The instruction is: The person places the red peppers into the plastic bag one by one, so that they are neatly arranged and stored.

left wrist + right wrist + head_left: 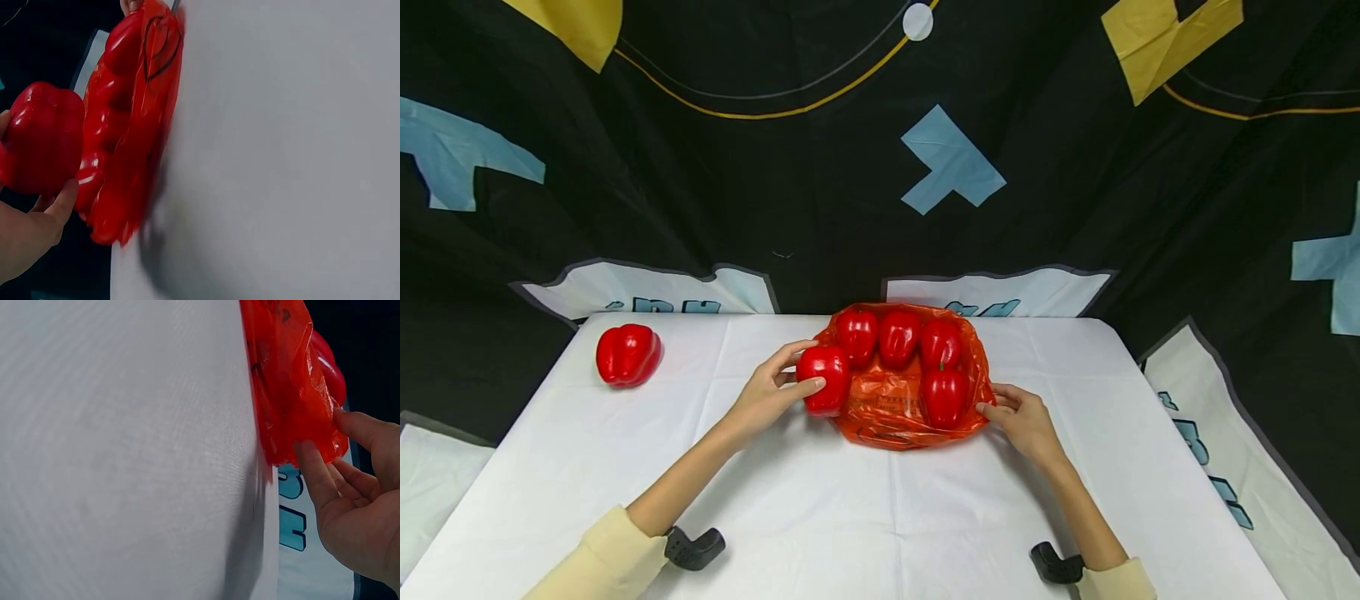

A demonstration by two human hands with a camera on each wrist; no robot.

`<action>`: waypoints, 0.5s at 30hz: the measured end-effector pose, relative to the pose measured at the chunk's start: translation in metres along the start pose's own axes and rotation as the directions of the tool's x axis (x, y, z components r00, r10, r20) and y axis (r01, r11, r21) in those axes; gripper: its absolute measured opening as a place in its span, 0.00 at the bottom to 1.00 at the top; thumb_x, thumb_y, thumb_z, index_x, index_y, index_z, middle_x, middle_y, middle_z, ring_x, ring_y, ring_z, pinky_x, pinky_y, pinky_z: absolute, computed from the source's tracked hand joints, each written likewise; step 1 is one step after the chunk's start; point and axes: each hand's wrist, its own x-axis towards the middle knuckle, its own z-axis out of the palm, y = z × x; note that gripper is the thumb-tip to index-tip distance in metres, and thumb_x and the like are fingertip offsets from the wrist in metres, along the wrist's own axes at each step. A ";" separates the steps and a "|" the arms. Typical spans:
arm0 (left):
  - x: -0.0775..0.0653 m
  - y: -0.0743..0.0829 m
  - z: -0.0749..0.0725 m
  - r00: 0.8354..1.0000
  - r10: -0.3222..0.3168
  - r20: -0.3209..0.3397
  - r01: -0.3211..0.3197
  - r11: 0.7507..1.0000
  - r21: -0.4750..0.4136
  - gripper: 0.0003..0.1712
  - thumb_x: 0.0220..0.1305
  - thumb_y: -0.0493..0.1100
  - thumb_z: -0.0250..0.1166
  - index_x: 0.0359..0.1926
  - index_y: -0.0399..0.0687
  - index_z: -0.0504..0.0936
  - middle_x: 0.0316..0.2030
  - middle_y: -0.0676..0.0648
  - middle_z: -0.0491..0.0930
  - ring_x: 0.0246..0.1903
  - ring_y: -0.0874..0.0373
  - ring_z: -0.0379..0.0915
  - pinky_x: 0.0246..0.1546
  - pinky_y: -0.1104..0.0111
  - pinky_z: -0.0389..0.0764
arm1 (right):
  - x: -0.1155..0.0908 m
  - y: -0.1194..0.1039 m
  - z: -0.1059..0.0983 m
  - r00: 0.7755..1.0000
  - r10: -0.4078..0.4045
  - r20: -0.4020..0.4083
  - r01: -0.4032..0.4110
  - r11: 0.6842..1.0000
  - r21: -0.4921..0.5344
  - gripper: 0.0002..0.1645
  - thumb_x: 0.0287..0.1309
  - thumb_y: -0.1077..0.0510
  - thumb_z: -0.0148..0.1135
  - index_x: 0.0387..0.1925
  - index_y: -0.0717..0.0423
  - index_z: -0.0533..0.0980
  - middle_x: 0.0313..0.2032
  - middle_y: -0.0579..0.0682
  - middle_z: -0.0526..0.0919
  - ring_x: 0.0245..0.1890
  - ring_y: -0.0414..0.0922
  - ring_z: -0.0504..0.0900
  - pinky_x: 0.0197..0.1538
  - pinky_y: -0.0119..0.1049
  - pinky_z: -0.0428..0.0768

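My left hand grips a glossy red bell pepper, thumb on its near side and fingers round the far side. In the left wrist view this held pepper is raised beside the bag. The red plastic bag lies spread with its mouth up, several red bell peppers along its far and right sides. At the bag's right rim, my right hand pinches the thin plastic between thumb and fingers. The right wrist view shows the right hand at the crinkled edge of the bag.
One more red bell pepper sits at the table's far left. A white cloth covers the table. Behind it hangs a black cloth with blue and yellow patches. Each wrist wears a black camera mount.
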 end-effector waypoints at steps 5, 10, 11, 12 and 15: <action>0.012 0.001 0.017 0.999 0.043 0.020 -0.043 0.999 -0.012 0.34 0.65 0.46 0.68 0.70 0.52 0.68 0.63 0.39 0.68 0.53 0.40 0.70 0.45 0.51 0.83 | 0.002 0.002 0.000 1.000 -0.019 0.002 0.019 1.000 0.018 0.28 0.62 0.60 0.68 0.60 0.70 0.74 0.47 0.62 0.84 0.44 0.50 0.86 0.42 0.29 0.82; 0.024 0.002 0.035 0.998 0.058 0.026 -0.058 0.998 -0.006 0.35 0.64 0.47 0.69 0.70 0.52 0.68 0.62 0.39 0.69 0.56 0.40 0.68 0.47 0.54 0.83 | 0.002 0.003 0.000 1.000 -0.024 0.004 0.024 1.000 0.007 0.27 0.62 0.61 0.68 0.60 0.70 0.74 0.47 0.61 0.84 0.44 0.50 0.86 0.42 0.29 0.82; 0.025 0.003 0.038 0.998 0.060 0.027 -0.060 0.998 -0.010 0.35 0.64 0.47 0.69 0.70 0.51 0.68 0.62 0.39 0.69 0.56 0.40 0.68 0.48 0.54 0.82 | 0.001 0.003 0.000 1.000 -0.023 0.003 0.023 1.000 0.003 0.27 0.62 0.60 0.68 0.60 0.70 0.74 0.47 0.61 0.84 0.44 0.50 0.86 0.42 0.29 0.82; 0.027 0.003 0.041 0.998 0.058 0.024 -0.057 0.998 -0.007 0.35 0.63 0.47 0.69 0.69 0.52 0.68 0.62 0.39 0.69 0.57 0.40 0.67 0.48 0.53 0.82 | 0.001 0.002 0.000 1.000 -0.023 0.005 0.023 1.000 -0.001 0.27 0.62 0.60 0.68 0.60 0.70 0.74 0.47 0.61 0.84 0.43 0.50 0.86 0.42 0.29 0.82; 0.032 0.004 0.050 0.999 0.051 0.019 -0.051 0.999 -0.008 0.35 0.62 0.47 0.70 0.69 0.54 0.68 0.62 0.41 0.69 0.58 0.41 0.66 0.48 0.52 0.82 | 0.001 0.002 0.000 1.000 -0.019 0.003 0.019 1.000 0.000 0.27 0.63 0.60 0.68 0.60 0.69 0.74 0.47 0.61 0.84 0.43 0.50 0.86 0.42 0.28 0.82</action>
